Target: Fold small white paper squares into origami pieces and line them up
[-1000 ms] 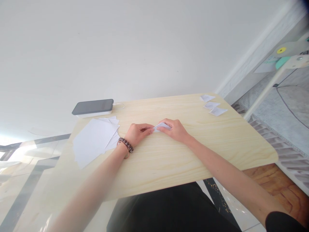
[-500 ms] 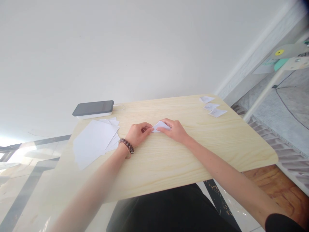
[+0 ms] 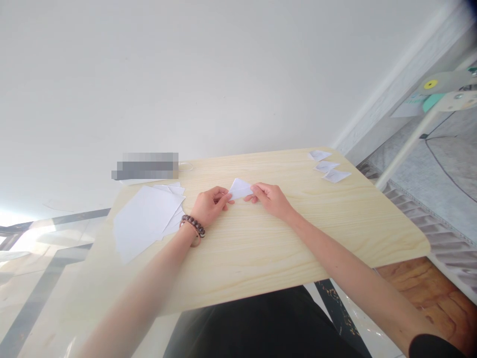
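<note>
A small folded piece of white paper (image 3: 240,189) is held between my two hands, over the middle of the table. My left hand (image 3: 211,205) pinches its left corner between thumb and fingers; a beaded bracelet circles that wrist. At the opposite corner my right hand (image 3: 270,199) grips the paper, thumb on top and fingertips showing below. Left of my left hand lies a loose stack of white paper sheets (image 3: 145,219). Near the table's far right corner, three small folded white papers (image 3: 337,176) sit in a row.
The light wooden table (image 3: 238,263) stands against a white wall (image 3: 231,74). A blurred-out dark device (image 3: 147,166) lies at the back left, with a white cable beside it. To the right, beyond the table's edge, rises a white metal pole (image 3: 410,141).
My hands have drawn slightly apart along the folded paper, each now at one corner. The paper has been lifted and turned, so more of its face shows.
</note>
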The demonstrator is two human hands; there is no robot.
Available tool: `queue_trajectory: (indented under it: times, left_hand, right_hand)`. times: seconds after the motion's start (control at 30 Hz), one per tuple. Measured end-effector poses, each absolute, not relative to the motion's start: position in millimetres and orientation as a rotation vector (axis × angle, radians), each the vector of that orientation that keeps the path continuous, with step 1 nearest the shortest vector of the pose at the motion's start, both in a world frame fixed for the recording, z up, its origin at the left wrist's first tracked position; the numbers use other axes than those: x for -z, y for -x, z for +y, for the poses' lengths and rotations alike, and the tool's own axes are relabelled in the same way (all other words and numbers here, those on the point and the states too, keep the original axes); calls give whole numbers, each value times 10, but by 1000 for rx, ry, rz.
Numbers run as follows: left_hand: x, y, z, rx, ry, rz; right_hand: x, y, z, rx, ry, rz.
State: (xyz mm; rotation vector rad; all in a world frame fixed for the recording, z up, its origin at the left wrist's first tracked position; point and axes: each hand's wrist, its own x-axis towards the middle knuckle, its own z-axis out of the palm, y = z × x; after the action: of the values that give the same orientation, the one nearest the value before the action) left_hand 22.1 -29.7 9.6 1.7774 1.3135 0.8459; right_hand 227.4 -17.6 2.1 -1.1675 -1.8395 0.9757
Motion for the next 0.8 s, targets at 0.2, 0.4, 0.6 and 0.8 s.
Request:
queue_trajectory:
  times: [0.2,0.4,0.6,0.8]
  left_hand:
    - [-56,-217,-276,-788,-1800,1351]
    - [-103,-209,-287,-736,-1770,1309]
    - [-150,-194,-311,-640,-1864,1277]
    - [-136,-220,-324,-599,-1924,1275]
  right_hand:
    - [-38,-2280,-191,-912,1154,-1898]
    - [-59,-2278,-201,-958,1155,-1879]
    - [-68,-2265,-219,-1041,1105,-1902]
    - [-71,-2276,-211,-969,1082,-1990]
